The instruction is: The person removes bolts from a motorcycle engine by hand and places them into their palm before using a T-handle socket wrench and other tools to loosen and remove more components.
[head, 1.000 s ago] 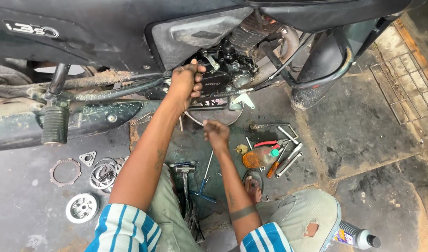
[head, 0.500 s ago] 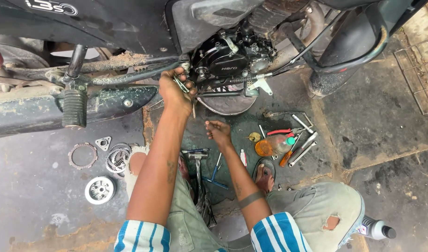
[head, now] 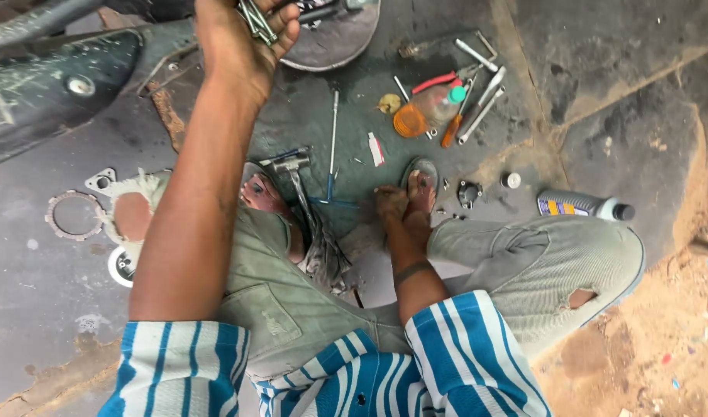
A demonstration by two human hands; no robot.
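**Left hand up on the metal tool, right hand down by the foot**

The left hand (head: pixel 242 42) is raised at the top of the view, fingers curled tight around a small grey metal tool (head: pixel 255 19) whose jointed end pokes out above the knuckles. Just beyond that grip, to its right, sits the round dark metal engine cover (head: pixel 335 42); to its left runs the black, mud-spattered frame part (head: pixel 57 85) of the machine.

The right hand (head: pixel 390 205) is low on the dark concrete floor (head: pixel 601 93), well apart from the raised grip. Its fingers are bent down, touching the ground right beside the sandalled foot (head: pixel 420 189); whether they pinch anything I cannot tell.

Between the two hands lies a long thin steel rod tool (head: pixel 333 123), and nearer the lap a grey metal kick lever (head: pixel 296 174) with a blue-handled cross wrench (head: pixel 331 199). Past the right hand, further from the body, sit an orange round plastic lens (head: pixel 410 121), a clear plastic bottle with a green cap (head: pixel 440 104), red-handled pliers (head: pixel 439 80) and a few silver spanners (head: pixel 481 104). To the right hand's right rests a grey oil bottle lying on its side (head: pixel 582 205). Below the left forearm, a toothed metal ring plate (head: pixel 74 215) lies flat.
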